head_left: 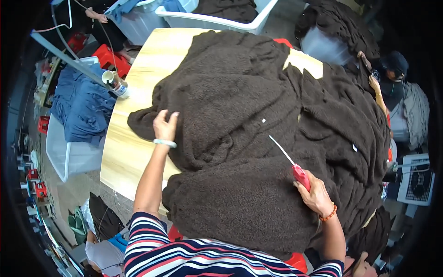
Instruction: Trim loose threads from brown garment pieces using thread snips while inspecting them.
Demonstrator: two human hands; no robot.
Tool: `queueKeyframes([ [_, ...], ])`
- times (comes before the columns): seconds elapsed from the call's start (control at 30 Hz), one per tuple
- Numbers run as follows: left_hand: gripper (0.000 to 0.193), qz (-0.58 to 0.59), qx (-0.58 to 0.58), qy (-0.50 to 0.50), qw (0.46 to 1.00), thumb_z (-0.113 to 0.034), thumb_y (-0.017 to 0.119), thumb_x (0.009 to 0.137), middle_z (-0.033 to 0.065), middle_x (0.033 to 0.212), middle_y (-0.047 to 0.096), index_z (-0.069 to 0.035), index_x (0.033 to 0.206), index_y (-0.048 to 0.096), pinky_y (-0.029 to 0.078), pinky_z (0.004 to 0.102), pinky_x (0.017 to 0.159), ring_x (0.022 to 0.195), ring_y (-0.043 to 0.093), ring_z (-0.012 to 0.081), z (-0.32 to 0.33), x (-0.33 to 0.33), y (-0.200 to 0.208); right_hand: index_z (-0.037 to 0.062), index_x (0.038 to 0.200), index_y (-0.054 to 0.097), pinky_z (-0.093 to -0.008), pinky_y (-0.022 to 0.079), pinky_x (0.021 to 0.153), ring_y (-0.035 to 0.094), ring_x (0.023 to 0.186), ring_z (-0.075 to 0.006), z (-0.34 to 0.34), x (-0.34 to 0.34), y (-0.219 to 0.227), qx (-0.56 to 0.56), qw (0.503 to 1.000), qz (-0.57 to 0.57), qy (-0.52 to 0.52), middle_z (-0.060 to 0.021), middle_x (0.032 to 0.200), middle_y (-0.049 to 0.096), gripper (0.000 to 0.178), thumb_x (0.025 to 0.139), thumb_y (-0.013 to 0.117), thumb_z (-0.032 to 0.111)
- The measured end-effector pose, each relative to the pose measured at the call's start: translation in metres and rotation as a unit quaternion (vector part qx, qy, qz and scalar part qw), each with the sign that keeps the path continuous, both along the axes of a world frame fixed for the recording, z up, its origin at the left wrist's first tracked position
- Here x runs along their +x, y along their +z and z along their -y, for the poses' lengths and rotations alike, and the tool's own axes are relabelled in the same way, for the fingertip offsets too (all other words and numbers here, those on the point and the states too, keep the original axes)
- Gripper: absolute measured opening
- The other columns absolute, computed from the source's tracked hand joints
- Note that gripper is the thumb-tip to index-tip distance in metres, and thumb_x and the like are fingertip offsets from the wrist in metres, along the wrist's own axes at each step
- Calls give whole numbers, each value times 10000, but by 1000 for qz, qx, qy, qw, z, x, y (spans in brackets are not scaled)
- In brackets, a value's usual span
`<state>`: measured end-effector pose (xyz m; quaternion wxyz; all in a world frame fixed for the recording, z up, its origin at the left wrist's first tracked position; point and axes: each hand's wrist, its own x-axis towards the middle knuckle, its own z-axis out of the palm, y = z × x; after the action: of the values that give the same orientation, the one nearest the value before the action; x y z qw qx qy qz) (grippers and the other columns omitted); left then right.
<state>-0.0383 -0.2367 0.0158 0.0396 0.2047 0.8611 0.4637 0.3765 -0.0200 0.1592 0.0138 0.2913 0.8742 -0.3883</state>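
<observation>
A large heap of dark brown fleecy cloth covers most of the table in front of me. My left hand rests at the left side of this heap, thumb and fingers apart, the fingertips partly hidden against the cloth. In my right hand is a red-handled tool with a long, thin, pale shaft. Its tip points up and left over the brown cloth, towards a small white speck. Whether the tip touches the fabric I cannot tell. A rolled or folded part of the cloth lies close to my body.
A cup and a bottle stand at the table's left edge by a metal pole. Blue cloth fills a bin on the left. Another white bin stands beyond the table. At right, a person in a dark cap handles dark cloth.
</observation>
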Motion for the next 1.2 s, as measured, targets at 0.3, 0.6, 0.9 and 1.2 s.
queueKeyframes([
  [0.3, 280, -13, -51, -554, 831, -200, 685, 818, 147, 949, 630, -43, 1045, 643, 495, 411, 818, 916, 613, 329, -37, 173, 39, -2, 1189, 539, -347, 478, 787, 609, 810, -324, -2, -12, 13, 16, 999, -19, -27, -184, 901, 607, 332, 875, 601, 87],
  [0.6, 628, -216, -70, -106, 968, -137, 768, 726, 193, 1262, 470, -93, 1286, 487, 381, 462, 979, 1166, 440, 386, -58, 108, 2, 20, 1233, 524, -400, 488, 813, 621, 940, -401, -3, -19, 14, 55, 998, 1, 19, -223, 993, 628, 389, 861, 617, 86],
  [0.9, 193, -1, 89, -470, 878, -15, 621, 682, 142, 903, 606, -60, 865, 662, 486, 424, 807, 892, 580, 337, -135, 251, -24, 52, 1226, 551, -430, 500, 809, 625, 939, -403, -5, -44, 20, 52, 998, 0, 22, -215, 1025, 638, 376, 857, 608, 96],
  [1.2, 219, 40, -32, -622, 781, -17, 586, 739, 199, 1013, 638, -37, 942, 663, 474, 427, 898, 1022, 589, 363, -133, 276, -28, 13, 1241, 541, -379, 494, 833, 643, 950, -330, -22, -106, -21, -25, 992, -16, 124, -195, 1020, 643, 423, 856, 658, 144],
])
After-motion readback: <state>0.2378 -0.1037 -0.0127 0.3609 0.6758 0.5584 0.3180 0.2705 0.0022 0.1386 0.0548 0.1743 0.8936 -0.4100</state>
